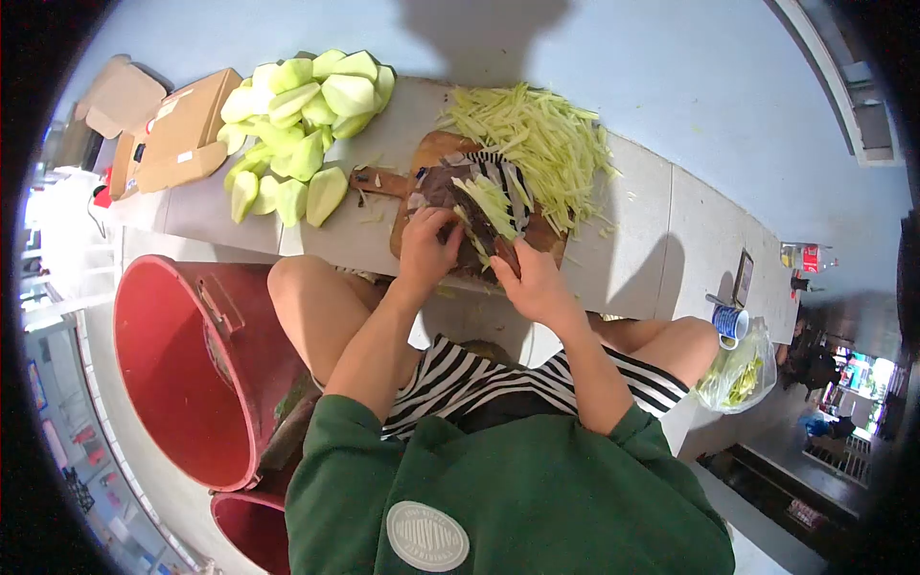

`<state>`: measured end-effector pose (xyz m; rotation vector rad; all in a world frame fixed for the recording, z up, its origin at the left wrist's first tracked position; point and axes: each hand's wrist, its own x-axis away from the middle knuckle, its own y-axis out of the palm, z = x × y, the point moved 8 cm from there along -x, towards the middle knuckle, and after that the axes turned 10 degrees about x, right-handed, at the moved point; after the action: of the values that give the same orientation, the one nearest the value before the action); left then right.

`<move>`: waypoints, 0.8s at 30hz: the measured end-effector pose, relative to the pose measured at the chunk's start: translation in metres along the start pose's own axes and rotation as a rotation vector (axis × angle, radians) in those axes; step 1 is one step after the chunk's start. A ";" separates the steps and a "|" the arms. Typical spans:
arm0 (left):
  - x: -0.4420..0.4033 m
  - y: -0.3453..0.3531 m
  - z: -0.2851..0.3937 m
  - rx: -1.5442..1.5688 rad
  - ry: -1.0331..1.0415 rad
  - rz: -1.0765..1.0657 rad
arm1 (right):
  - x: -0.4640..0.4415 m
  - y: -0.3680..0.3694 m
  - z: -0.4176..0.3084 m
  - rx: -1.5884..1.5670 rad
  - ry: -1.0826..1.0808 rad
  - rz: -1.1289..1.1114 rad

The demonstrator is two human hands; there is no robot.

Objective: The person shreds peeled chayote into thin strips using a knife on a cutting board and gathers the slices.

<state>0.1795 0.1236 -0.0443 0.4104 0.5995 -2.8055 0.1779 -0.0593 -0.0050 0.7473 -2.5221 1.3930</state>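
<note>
My right hand [537, 278] is closed round the handle of a dark-bladed knife [476, 213], which slants up and left over the wooden cutting board [404, 232]. Pale green shreds [493, 203] lie against the blade. My left hand [428, 247] is at the board's near left side, its fingers curled by the blade's far end; what they grip, if anything, is hidden. Under the knife, a dark cloth [438, 184] and a black-and-white striped cloth [508, 174] cover part of the board. A large heap of pale green shreds [537, 134] spreads behind and right.
Peeled pale green pieces of fruit or vegetable [302, 115] are piled left of the board. Further left stands an open cardboard box [182, 144]. Red bins [182, 364] are beside my leg. At right are a blue mug [728, 322], a plastic bag [752, 369] and a bottle [813, 257].
</note>
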 end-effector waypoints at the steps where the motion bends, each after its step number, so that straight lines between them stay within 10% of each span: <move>1: 0.000 -0.001 0.002 0.000 -0.001 0.003 | 0.001 -0.002 -0.003 0.002 -0.002 -0.002; 9: 0.008 -0.005 -0.023 0.081 -0.329 0.017 | 0.003 0.002 -0.012 -0.072 -0.036 -0.061; 24: -0.004 0.002 -0.014 -0.073 -0.262 -0.042 | 0.023 0.004 0.001 0.143 -0.056 0.086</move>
<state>0.1866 0.1287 -0.0558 0.0139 0.6544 -2.8014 0.1562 -0.0662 0.0005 0.7198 -2.5459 1.6163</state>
